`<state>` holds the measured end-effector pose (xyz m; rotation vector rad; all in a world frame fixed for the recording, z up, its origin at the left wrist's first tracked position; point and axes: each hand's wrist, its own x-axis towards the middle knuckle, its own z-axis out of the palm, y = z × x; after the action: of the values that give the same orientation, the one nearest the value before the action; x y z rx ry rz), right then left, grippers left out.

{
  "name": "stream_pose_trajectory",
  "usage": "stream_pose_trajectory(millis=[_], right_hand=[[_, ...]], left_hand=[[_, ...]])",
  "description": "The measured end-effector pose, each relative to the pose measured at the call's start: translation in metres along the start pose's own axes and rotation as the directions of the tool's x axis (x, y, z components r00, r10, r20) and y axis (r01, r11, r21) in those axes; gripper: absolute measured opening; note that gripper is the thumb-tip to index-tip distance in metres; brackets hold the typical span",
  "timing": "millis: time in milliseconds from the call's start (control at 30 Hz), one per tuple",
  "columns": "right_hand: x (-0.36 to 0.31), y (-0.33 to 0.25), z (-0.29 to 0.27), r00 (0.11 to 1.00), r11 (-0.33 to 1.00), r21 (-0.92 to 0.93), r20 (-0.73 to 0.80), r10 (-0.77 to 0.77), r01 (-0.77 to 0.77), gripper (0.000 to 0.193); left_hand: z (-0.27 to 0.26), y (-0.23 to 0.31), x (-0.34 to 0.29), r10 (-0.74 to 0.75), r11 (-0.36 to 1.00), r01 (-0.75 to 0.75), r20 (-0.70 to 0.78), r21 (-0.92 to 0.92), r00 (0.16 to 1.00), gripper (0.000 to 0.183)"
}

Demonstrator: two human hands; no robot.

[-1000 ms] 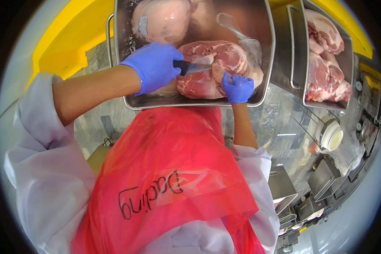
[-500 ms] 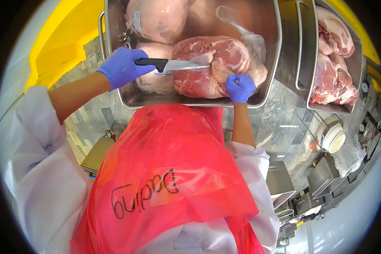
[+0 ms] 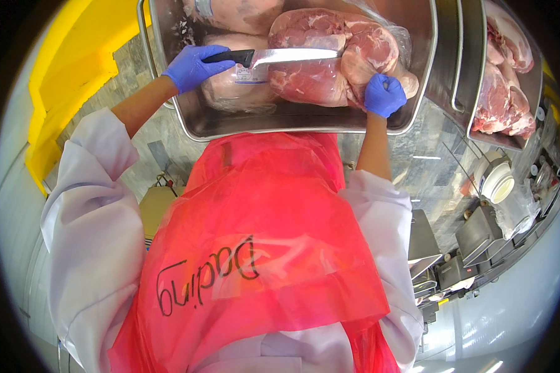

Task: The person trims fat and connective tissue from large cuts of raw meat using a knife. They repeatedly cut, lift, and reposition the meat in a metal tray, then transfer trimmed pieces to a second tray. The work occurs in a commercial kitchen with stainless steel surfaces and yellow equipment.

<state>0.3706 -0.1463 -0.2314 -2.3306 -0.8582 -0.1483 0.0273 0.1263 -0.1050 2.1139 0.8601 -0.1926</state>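
My gloved left hand [image 3: 193, 67] is closed round the black handle of a long knife [image 3: 292, 55]. Its bright blade points right, across a large boneless-looking cut of raw meat [image 3: 308, 81], with the tip at a seam beside a paler lobe. At the near right edge of that cut, my gloved right hand [image 3: 384, 95] is in a fist on the flesh; its fingertips are hidden. The meat lies in a deep metal tub [image 3: 280, 132]. To its left sits a skin-covered, plastic-wrapped piece [image 3: 233, 96] with a label, partly under my left hand and the knife.
Another wrapped piece [image 3: 246, 15] lies at the tub's far side, and clear plastic [image 3: 401, 40] bunches behind the cut. A second metal tub [image 3: 479, 105] holds more raw meat at right. Yellow bins [image 3: 74, 74] stand left. White bowls [image 3: 498, 185] sit lower right.
The view has shifted, so the tub appears higher and further right. The knife tip reaches a little further right over the meat. Both hands keep their grips.
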Motion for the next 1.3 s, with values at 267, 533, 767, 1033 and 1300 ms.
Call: stream_pose_trajectory(millis=[267, 533, 767, 1033, 1300], right_hand=[[0.074, -0.01, 0.049, 0.973, 0.99, 0.122, 0.226, 0.039, -0.067, 0.028], [0.106, -0.028, 0.063, 0.981, 1.0, -0.02, 0.193, -0.003, 0.007, 0.025], [0.063, -0.04, 0.057, 0.979, 0.98, -0.166, 0.154, 0.131, -0.105, 0.032], [0.076, -0.105, -0.016, 0.697, 0.949, -0.302, 0.664, 0.273, -0.084, 0.069], [0.026, -0.112, -0.037, 0.635, 0.973, -0.215, 0.741, 0.22, -0.087, 0.058]], left_hand=[[-0.056, 0.213, 0.032, 0.019, 0.873, -0.091, 0.153, 0.479, 0.988, 0.04], [-0.083, 0.156, 0.087, -0.29, 0.857, 0.159, 0.203, 0.49, 0.935, 0.049], [-0.097, 0.127, 0.116, -0.233, 0.8, -0.005, 0.319, 0.6, 0.919, 0.05], [-0.076, 0.106, 0.089, 0.026, 0.779, -0.127, 0.17, 0.614, 0.985, 0.04], [-0.059, 0.136, 0.055, 0.264, 0.741, -0.304, 0.157, 0.598, 0.952, 0.025]])
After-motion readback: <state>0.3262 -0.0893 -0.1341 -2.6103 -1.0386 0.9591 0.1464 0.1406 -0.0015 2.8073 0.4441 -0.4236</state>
